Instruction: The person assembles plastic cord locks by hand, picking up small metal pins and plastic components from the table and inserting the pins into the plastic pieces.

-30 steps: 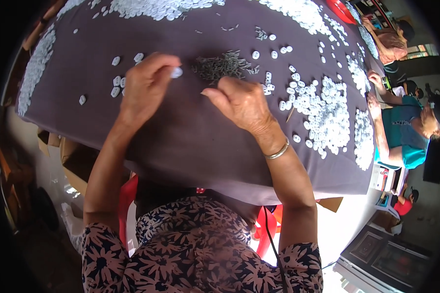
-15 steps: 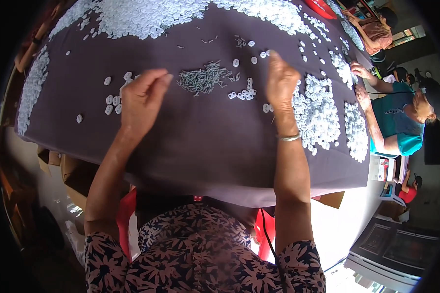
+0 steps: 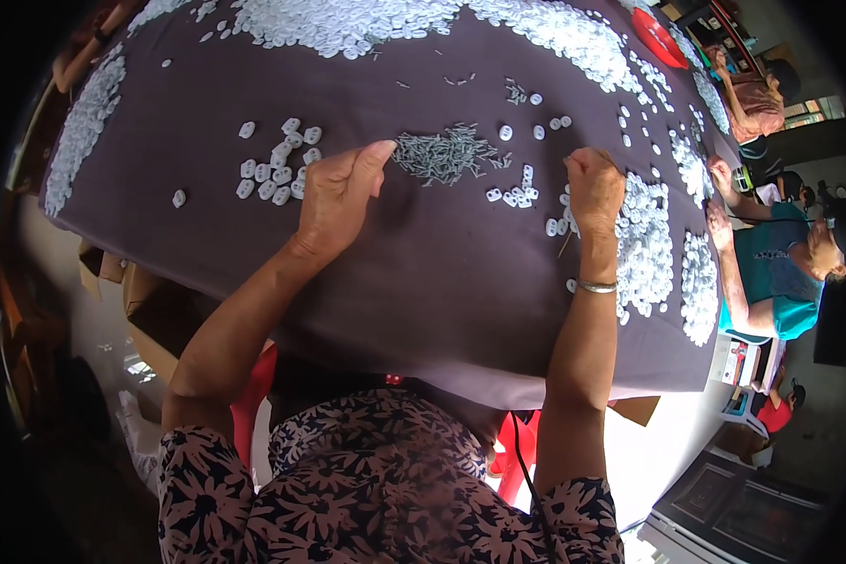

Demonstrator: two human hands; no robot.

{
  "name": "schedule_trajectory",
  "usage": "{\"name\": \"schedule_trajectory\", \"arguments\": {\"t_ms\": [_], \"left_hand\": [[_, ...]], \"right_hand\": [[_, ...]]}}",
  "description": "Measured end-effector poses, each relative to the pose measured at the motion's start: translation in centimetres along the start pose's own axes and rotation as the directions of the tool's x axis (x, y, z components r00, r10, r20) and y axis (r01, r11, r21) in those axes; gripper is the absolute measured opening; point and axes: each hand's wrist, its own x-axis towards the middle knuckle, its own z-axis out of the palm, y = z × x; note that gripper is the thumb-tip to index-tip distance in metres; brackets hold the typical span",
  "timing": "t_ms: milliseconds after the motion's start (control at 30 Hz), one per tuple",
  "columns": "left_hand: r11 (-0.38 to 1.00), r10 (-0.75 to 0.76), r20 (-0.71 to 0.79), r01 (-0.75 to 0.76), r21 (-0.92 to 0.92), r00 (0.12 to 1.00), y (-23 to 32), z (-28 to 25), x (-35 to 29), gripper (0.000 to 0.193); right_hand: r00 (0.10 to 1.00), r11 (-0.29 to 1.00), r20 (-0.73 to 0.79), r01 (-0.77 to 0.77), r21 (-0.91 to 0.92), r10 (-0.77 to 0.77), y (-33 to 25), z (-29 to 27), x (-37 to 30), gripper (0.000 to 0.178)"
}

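Observation:
My left hand is closed, thumb against the curled fingers, at the left edge of a pile of small grey metal pins, perhaps screws or nails. What its fingers hold, if anything, is hidden. Left of it lies a loose group of white oval plastic pieces with small holes. My right hand is curled shut beside a heap of similar white pieces; its grasp is hidden too. Between the hands, a few white pieces sit near the pins.
Large heaps of white pieces cover the far side of the dark tablecloth, with another heap along the left edge. A red basin stands at the far right. A co-worker in teal works at the right edge.
The whole view has shifted, so the table sits further right. My left hand has moved slightly toward the pins, uncovering white pieces. My right hand's fingers have drawn back toward me and curled in.

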Motion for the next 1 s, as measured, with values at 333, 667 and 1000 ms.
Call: {"name": "schedule_trajectory", "arguments": {"t_ms": [333,667,1000], "left_hand": [[0.988,0.147,0.148,-0.152,0.024,0.978,-1.4,0.7,0.3,0.026],[0.982,0.121,0.263,-0.078,-0.169,0.957,-1.7,0.4,0.7,0.051],[0.964,-0.025,0.346,0.115,-0.241,0.938,-0.6,-0.2,1.2,0.043]], "right_hand": [[0.966,0.541,0.248,-0.173,0.823,-0.069,-11.1,-0.3,-2.4,0.009],[0.941,0.456,0.275,-0.16,0.876,-0.198,-13.5,-0.2,-3.8,0.018],[0.912,0.177,0.3,-0.258,0.95,-0.279,-13.2,-0.2,-3.5,0.021]]}}
